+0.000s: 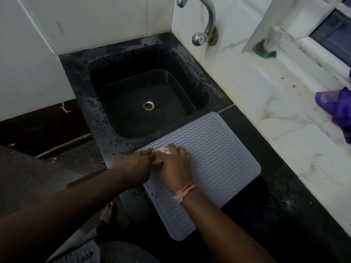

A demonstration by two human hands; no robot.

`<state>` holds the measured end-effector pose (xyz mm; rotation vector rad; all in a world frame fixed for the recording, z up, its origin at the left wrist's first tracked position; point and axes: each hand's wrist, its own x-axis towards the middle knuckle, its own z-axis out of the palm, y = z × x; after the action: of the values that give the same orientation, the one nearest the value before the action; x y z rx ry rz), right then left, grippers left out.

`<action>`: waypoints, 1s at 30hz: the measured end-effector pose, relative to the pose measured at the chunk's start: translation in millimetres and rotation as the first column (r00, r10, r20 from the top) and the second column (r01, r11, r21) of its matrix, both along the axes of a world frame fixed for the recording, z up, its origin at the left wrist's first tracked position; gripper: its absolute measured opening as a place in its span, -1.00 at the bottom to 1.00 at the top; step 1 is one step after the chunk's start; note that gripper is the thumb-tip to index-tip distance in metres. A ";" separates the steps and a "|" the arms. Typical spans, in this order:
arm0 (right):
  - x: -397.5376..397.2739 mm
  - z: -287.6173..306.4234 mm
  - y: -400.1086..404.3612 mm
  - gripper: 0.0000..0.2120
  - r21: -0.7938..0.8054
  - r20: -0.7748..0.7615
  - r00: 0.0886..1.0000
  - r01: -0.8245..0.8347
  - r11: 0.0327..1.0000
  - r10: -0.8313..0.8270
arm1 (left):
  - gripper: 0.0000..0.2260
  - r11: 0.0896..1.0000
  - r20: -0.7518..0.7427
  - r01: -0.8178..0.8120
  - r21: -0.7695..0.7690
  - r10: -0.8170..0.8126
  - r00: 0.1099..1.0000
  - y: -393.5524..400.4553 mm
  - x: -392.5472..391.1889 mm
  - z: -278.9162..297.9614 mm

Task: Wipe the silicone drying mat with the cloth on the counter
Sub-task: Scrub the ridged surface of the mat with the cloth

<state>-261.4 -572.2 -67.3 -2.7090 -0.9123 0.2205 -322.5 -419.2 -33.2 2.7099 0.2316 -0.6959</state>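
A grey silicone drying mat (214,158) with wavy ridges lies on the dark counter, just right of the sink. A small pale pink cloth (163,151) is bunched at the mat's left edge, mostly hidden by my hands. My left hand (137,164) grips the cloth from the left, fingers curled round it. My right hand (175,164) lies over the cloth with fingers curled onto it, pressing it on the mat. A pink thread is tied round my right wrist.
A black sink (117,59) with a metal drain (148,105) sits beyond the mat, a chrome tap (204,21) on the white tiled wall above. A purple bag (336,109) lies on the marble ledge at right, a green scrubber (263,49) by the window.
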 end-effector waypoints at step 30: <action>43.2 -11.8 -65.2 -0.56 -0.010 0.020 0.975 0.221 0.975 -0.220 | -0.26 0.998 -0.074 0.016 -0.055 -0.020 0.997 -6.0 7.6 -3.4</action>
<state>-218.2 -637.4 -79.1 -2.7997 -0.6089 0.1551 -314.8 -425.2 -36.6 2.6405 0.2029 -0.7982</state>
